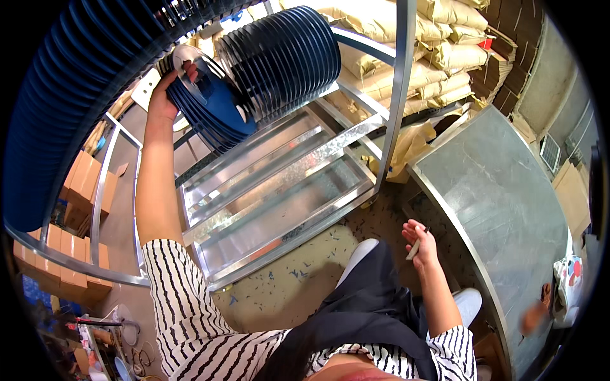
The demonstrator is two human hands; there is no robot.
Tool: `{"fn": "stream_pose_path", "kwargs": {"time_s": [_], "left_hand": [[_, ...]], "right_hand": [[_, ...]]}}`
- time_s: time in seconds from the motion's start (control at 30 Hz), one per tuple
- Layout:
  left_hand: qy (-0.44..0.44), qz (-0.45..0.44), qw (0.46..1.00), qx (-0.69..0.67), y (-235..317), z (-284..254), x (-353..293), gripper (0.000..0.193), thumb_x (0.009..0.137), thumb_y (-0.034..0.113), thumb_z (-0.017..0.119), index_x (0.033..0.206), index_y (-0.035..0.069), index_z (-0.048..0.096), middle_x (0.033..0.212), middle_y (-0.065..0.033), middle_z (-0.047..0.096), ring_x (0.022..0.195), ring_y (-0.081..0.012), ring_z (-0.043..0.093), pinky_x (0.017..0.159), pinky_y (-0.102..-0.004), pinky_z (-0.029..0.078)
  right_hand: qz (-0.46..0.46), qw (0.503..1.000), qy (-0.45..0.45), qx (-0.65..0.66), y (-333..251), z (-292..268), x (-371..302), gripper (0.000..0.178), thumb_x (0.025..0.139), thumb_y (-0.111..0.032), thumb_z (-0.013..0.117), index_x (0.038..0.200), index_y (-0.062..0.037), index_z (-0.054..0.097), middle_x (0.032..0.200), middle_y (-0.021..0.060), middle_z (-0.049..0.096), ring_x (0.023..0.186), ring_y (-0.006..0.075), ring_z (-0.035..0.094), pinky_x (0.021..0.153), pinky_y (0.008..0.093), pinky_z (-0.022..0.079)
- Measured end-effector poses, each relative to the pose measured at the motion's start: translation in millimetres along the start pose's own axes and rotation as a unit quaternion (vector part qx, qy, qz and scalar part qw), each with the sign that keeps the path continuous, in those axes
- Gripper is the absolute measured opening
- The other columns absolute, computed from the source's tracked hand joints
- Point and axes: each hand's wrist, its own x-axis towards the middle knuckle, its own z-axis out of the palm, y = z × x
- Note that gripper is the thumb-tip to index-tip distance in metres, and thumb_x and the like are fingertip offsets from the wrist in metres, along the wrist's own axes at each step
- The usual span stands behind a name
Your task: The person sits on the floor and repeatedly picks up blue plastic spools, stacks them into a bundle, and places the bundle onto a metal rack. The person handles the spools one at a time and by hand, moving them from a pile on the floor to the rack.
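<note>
My left hand (pixel 165 100) is gripping, half-curled, at blue discs (pixel 219 113); I'm apparently positioning them, right hand (pixel 428 247) loosely pinching a pale scrap (pixel 413 250); next is calling for steady support.

From here I can't make out the small pale thing (pixel 413 250) in the right hand (pixel 422 242); rightward, a brown object (pixel 534 317) blurs. Beyond the left hand (pixel 166 95), the big blue stack (pixel 38 127) runs out of view.

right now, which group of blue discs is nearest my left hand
The short, tilted group, with your left hand at its top; the longer row stands to its right, and the large bank fills the picture's upper left.
</note>
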Motion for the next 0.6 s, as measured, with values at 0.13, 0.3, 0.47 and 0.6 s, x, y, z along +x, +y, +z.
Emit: {"fn": "stream_pose_path", "kwargs": {"time_s": [0.13, 0.3, 0.47, 0.6], "left_hand": [[-0.047, -0.03, 0.998, -0.023, -26.3, -5.5, 35.2, 0.048, 0.085, 0.002, 0.054, 0.128, -0.015, 0.041, 0.122, -0.0262, 0.057, 0.115, -0.0373, 0.056, 0.102, -0.0455, 0.045], [-0.018, -0.054, 0.996, -0.073, -62.1, -5.9, 74.6, 0.049, 0.09, 0.012, 0.049, 0.131, -0.013, 0.04, 0.129, -0.0269, 0.052, 0.117, -0.0349, 0.055, 0.103, -0.0402, 0.043], [0.125, -0.067, 0.954, 0.264, -75.9, -20.4, 98.1, 0.045, 0.087, 0.039, 0.062, 0.106, -0.002, 0.059, 0.099, -0.0166, 0.067, 0.085, -0.0256, 0.067, 0.073, -0.0343, 0.053], [0.223, -0.06, 0.761, 0.606, -74.9, -51.1, 95.9, 0.087, 0.08, 0.079, 0.037, 0.12, 0.006, 0.062, 0.105, -0.0174, 0.064, 0.099, -0.026, 0.06, 0.088, -0.0366, 0.044]], "right_hand": [[-0.004, 1.0, 0.009, -0.028, 7.7, -2.9, 7.3, 0.028, 0.094, -0.03, 0.051, 0.117, -0.0185, 0.062, 0.11, -0.0016, 0.067, 0.099, 0.0126, 0.061, 0.072, 0.0312, 0.037], [0.012, 0.999, 0.036, -0.035, 18.4, -8.5, 14.4, 0.027, 0.095, -0.029, 0.048, 0.117, -0.0184, 0.06, 0.11, -0.0016, 0.067, 0.099, 0.0122, 0.061, 0.075, 0.0332, 0.038], [0.013, 0.999, 0.043, 0.005, 24.8, -1.1, 6.6, 0.028, 0.097, -0.025, 0.047, 0.118, -0.0135, 0.06, 0.109, 0.0007, 0.067, 0.098, 0.0138, 0.061, 0.077, 0.031, 0.039], [0.005, 0.999, 0.029, 0.032, 28.3, 5.9, 4.3, 0.028, 0.096, -0.025, 0.049, 0.118, -0.011, 0.059, 0.108, 0.0025, 0.068, 0.094, 0.0157, 0.063, 0.076, 0.0298, 0.045]]}}
